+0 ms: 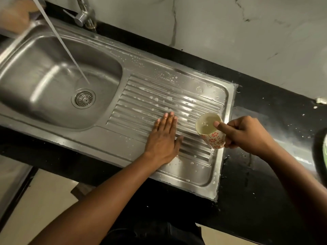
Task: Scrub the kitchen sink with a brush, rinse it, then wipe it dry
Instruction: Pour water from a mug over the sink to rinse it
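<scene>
The steel sink [109, 135] has a basin [44, 82] on the left with a round drain [83, 99], and a ribbed draining board [159, 103] on the right with soap foam and drops on it. A stream of water [60, 41] runs from the tap [85, 15] into the basin. My left hand [163, 138] lies flat on the ribs with straight fingers. My right hand [246, 135] grips a floral cup [211, 130], tilted toward the board, thumb on its rim, with water inside.
A black counter [265, 174], wet with drops, surrounds the sink. A marble wall [230, 32] stands behind it. A dark round object [321, 152] shows at the right edge. Floor tiles [44, 200] lie below the counter's front edge.
</scene>
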Demonstrator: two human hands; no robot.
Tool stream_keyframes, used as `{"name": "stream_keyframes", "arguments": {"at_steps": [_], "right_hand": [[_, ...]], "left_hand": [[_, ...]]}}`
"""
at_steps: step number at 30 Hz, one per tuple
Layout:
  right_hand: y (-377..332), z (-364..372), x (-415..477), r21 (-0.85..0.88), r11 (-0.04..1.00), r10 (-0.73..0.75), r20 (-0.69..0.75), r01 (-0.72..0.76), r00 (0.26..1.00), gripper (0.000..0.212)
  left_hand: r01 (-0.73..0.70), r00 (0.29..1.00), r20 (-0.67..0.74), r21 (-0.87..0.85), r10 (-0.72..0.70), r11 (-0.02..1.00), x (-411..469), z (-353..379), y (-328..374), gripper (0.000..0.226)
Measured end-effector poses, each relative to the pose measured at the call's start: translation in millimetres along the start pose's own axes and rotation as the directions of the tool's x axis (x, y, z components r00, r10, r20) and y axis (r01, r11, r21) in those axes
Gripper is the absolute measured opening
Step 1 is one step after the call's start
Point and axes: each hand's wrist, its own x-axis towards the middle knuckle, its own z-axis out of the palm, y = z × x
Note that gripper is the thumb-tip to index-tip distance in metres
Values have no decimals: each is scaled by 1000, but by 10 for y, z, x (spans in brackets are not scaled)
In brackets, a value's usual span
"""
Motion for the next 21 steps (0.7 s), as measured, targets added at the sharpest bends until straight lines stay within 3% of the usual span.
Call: {"name": "stream_keyframes", "arguments": {"at_steps": [7, 15, 21], "right_hand": [[-187, 121, 27, -23, 998, 64, -86, -67, 994, 51], [-388, 179, 260, 33, 994, 113, -178, -108, 978, 53], [-389, 80, 320, 96, 987, 142, -190, -125, 971, 54]], "left_hand": [[-245, 969, 19, 21, 245, 969, -101, 51, 21, 71], [-38, 999, 9, 11, 38, 999, 325, -138, -281, 75], [-172, 985, 24, 10, 172, 985, 440, -96, -151, 77]]}}
